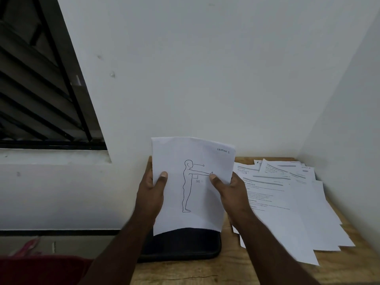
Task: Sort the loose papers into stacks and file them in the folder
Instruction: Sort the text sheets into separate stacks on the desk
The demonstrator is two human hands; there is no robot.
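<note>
Two hands, left (153, 189) and right (228, 191), pinch a sheet (191, 194) upright by its side edges above the dark folder (181, 245) on the table (226, 270); loose papers (287, 202) lie spread just right.

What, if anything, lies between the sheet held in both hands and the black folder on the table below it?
Nothing visible does. The sheet, gripped by the left hand and the right hand, hangs directly over the black folder, whose visible part is bare. The loose papers lie to the right of it on the table.
</note>
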